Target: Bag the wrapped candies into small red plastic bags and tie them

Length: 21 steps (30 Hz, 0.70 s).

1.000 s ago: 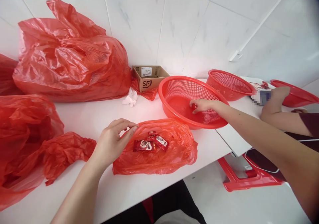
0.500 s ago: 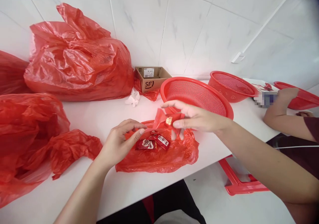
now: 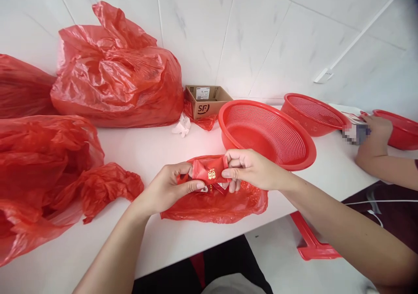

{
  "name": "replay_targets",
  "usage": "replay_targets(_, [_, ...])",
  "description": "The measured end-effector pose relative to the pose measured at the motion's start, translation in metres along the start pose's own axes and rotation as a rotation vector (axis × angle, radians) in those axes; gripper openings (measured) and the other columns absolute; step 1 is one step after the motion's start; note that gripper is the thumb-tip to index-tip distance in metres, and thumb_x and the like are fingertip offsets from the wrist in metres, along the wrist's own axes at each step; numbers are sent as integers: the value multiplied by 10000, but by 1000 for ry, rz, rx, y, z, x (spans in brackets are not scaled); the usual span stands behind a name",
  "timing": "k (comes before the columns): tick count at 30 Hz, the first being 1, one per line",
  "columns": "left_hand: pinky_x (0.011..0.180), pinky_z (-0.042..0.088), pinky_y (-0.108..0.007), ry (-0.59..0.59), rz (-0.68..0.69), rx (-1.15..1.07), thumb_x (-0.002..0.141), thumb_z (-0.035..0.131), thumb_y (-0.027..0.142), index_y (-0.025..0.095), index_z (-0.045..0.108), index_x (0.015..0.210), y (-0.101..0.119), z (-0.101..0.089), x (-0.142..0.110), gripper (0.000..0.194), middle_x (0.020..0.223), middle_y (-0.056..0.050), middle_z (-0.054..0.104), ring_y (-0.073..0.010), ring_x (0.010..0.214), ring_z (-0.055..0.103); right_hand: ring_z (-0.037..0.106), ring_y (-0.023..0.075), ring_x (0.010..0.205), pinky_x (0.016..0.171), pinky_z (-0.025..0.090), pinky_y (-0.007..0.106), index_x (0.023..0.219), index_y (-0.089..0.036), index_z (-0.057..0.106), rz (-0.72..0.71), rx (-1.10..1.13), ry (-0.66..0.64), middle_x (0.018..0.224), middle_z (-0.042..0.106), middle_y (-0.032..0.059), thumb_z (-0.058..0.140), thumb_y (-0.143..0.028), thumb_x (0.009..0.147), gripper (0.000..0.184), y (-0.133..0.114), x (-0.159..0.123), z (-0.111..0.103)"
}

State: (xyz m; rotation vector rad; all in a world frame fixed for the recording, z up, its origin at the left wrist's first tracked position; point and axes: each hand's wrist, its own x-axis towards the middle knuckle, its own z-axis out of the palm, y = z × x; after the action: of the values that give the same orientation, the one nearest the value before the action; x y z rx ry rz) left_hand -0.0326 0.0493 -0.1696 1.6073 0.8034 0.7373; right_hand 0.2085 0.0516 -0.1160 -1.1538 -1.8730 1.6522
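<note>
A small red wrapped packet (image 3: 210,168) with gold print is held up level between my two hands. My right hand (image 3: 251,170) pinches its right end, thumb in front and fingers behind. At the left end, my left hand (image 3: 166,185) has its thumb at the lower corner and its fingers curled behind the edge. Just below lies an opened red plastic bag (image 3: 215,211) on the white table. A few dark red packets (image 3: 223,188) with white labels rest in it, mostly hidden by the held packet and my fingers.
A big red colander (image 3: 267,133) stands beyond my right hand, with another colander (image 3: 313,113) behind it. A cardboard box (image 3: 209,106) sits by the wall. Full red bags (image 3: 120,85) crowd the left. At far right is a co-worker's arm (image 3: 382,154).
My right hand has brought the packet slightly down and left, turning it level. My left hand has moved right and closed on its left end. The view has shifted a little.
</note>
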Motion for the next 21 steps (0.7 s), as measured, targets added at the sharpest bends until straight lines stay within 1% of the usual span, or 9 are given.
replay_targets(3, [766, 499, -319, 73, 15, 140, 857, 649, 393, 186, 661, 843, -4, -2, 2, 208, 859, -31, 693, -181, 803, 631, 697, 158, 660, 644, 573, 304, 841, -204, 490, -77, -214, 154, 732, 686, 0, 593, -359, 913, 200, 7, -3, 3])
replay_targets(6, [789, 471, -318, 264, 95, 424, 873, 619, 353, 215, 647, 849, -11, -6, 4, 142, 883, -20, 667, -181, 837, 604, 688, 174, 792, 716, 548, 322, 891, -218, 567, -302, -653, 358, 886, 711, 40, 530, -265, 935, 75, 26, -3, 6])
replay_targets(9, [855, 457, -326, 401, 157, 587, 900, 571, 328, 238, 652, 911, -15, -9, 6, 122, 969, -29, 654, -195, 927, 586, 666, 205, 942, 749, 536, 346, 992, -218, 623, -402, -965, 335, 1127, 677, 85, 431, -153, 940, 210, 44, -5, 10])
replay_targets(11, [865, 458, -324, 426, 160, 610, 904, 563, 330, 245, 651, 926, -17, -10, 6, 125, 985, -29, 651, -196, 942, 581, 664, 205, 942, 744, 535, 347, 991, -216, 636, -354, -988, 268, 1141, 671, 81, 416, -132, 936, 243, 45, -9, 10])
replay_targets(13, [873, 456, -325, 415, 169, 617, 909, 553, 323, 245, 651, 935, -18, -10, 6, 128, 997, -31, 650, -196, 955, 582, 665, 191, 914, 769, 532, 342, 961, -226, 646, -321, -916, 271, 1080, 688, 54, 440, -145, 931, 223, 37, -16, 3])
replay_targets(15, [891, 450, -335, 395, 177, 630, 914, 543, 320, 246, 654, 946, -18, -9, 6, 138, 1015, -37, 647, -202, 982, 583, 662, 186, 888, 782, 525, 340, 950, -244, 652, -298, -847, 370, 1010, 701, 31, 475, -192, 927, 186, 24, -22, -15])
replay_targets(18, [924, 438, -356, 394, 178, 646, 914, 540, 328, 252, 658, 958, -19, -8, 7, 147, 1050, -44, 634, -212, 1019, 580, 651, 219, 929, 800, 512, 371, 1022, -264, 643, -146, -871, 562, 1045, 694, 38, 507, -309, 919, 176, 15, -25, -63])
replay_targets(19, [932, 435, -361, 397, 177, 647, 912, 543, 331, 253, 659, 960, -20, -8, 7, 147, 1059, -45, 630, -213, 1027, 579, 641, 240, 976, 825, 504, 391, 1062, -264, 631, -51, -910, 578, 1105, 679, 51, 521, -348, 908, 207, 17, -25, -82])
replay_targets(21, [943, 432, -370, 402, 177, 646, 911, 546, 336, 254, 659, 965, -20, -8, 8, 150, 1066, -47, 625, -216, 1038, 577, 622, 292, 1026, 842, 490, 433, 1111, -240, 614, 229, -1011, 479, 1190, 644, 96, 587, -419, 850, 318, 28, -22, -118])
